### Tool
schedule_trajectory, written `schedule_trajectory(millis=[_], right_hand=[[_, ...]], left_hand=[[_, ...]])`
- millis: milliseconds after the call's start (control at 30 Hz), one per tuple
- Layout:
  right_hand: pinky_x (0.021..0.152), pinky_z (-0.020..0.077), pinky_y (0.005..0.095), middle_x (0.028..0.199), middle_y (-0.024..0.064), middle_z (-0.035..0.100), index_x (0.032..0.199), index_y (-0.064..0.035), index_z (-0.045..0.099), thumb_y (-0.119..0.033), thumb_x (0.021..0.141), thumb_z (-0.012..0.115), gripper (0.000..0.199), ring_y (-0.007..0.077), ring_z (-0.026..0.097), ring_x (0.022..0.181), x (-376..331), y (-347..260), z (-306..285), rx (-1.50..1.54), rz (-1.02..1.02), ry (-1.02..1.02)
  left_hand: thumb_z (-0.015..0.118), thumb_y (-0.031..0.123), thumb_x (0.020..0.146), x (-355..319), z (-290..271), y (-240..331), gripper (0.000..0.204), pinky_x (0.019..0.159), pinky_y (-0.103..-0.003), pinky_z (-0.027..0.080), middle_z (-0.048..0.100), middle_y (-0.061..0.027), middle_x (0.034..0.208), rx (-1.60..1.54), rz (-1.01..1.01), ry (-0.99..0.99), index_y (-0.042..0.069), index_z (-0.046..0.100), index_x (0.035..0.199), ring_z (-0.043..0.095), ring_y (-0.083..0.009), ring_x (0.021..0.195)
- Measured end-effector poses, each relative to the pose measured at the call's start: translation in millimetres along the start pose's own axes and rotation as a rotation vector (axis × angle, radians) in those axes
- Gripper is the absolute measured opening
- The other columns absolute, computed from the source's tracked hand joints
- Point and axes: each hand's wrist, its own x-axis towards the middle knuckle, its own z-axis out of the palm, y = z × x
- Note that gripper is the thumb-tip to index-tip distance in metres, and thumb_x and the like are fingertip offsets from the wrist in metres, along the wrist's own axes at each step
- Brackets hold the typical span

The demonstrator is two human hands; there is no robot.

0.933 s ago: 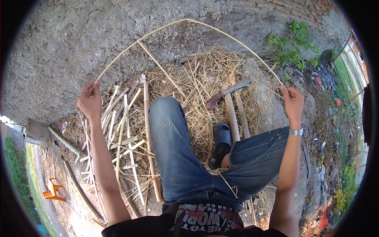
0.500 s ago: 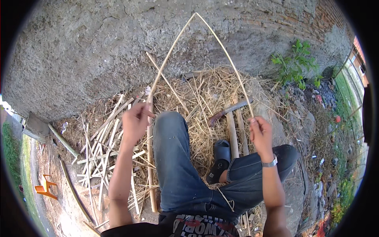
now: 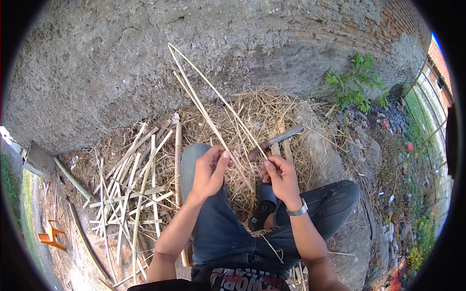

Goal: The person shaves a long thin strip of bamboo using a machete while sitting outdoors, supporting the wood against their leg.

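The person wears a black T-shirt (image 3: pixel 247 280) with white and red print on the front, faded blue jeans (image 3: pixel 223 223) with a pale drawstring (image 3: pixel 273 248), a dark slip-on sandal (image 3: pixel 265 192) and a black sock (image 3: pixel 260 212). A silver link watch (image 3: pixel 297 209) circles the right wrist; the left hand (image 3: pixel 208 173) and right hand (image 3: pixel 284 182) are bare.

2 hands (image 3: pixel 208 175) (image 3: pixel 283 182), 1 bent strip (image 3: pixel 172 47) – 1 wristwatch (image 3: pixel 298 208), 1 chair (image 3: pixel 50 236)

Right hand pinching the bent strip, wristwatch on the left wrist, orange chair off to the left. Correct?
Not quite: the head view shows the wristwatch on the right wrist. The right hand pinching the bent strip and the orange chair off to the left stand.
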Motion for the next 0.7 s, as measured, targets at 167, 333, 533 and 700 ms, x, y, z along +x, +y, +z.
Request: schedule_trajectory(millis=[167,333,533,700], right_hand=[[0.061,0.0550,0.0240,0.083,0.0052,0.072,0.119,0.0027,0.071,-0.012,0.109,0.063,0.019,0.0086,0.067,0.066,-9.9,5.2,-2.9,0.000,0.053,-0.010],[0.067,0.0546,0.0255,0.086,0.0062,0.074,0.120,0.0023,0.073,-0.012,0.109,0.064,0.021,0.0092,0.068,0.072,-8.0,20.4,-12.0,-0.109,0.016,0.064],[0.075,0.0517,0.0297,0.085,0.0040,0.071,0.110,0.0032,0.073,-0.014,0.103,0.070,0.019,0.0107,0.063,0.079,0.4,16.6,-46.6,-0.273,0.090,0.069],[0.068,0.0496,0.0234,0.087,0.0012,0.070,0.121,0.0020,0.072,-0.010,0.104,0.068,0.020,0.0062,0.062,0.075,11.6,-14.1,-34.0,-0.032,-0.002,-0.067]], left_hand=[[0.055,0.024,0.114,25.3,-34.8,14.3,0.034,0.082,-0.026,0.052,0.073,-0.0064,0.098,0.015,0.016,0.101,-0.004,0.064,0.131,0.065,-0.0086,0.090],[0.051,0.024,0.115,51.9,-69.6,49.4,0.030,0.073,-0.024,0.049,0.072,-0.0054,0.094,-0.039,0.141,0.213,-0.002,0.064,0.123,0.064,-0.0086,0.082],[0.052,0.023,0.115,48.8,-105.1,81.0,0.028,0.051,-0.021,0.031,0.052,0.0035,0.067,-0.081,0.076,0.115,-0.001,0.066,0.122,0.043,-0.0042,0.057],[0.059,0.015,0.111,20.4,-70.3,60.4,0.024,0.054,-0.025,0.037,0.057,0.0020,0.068,0.323,0.098,-0.083,-0.001,0.073,0.120,0.050,-0.0057,0.060]])
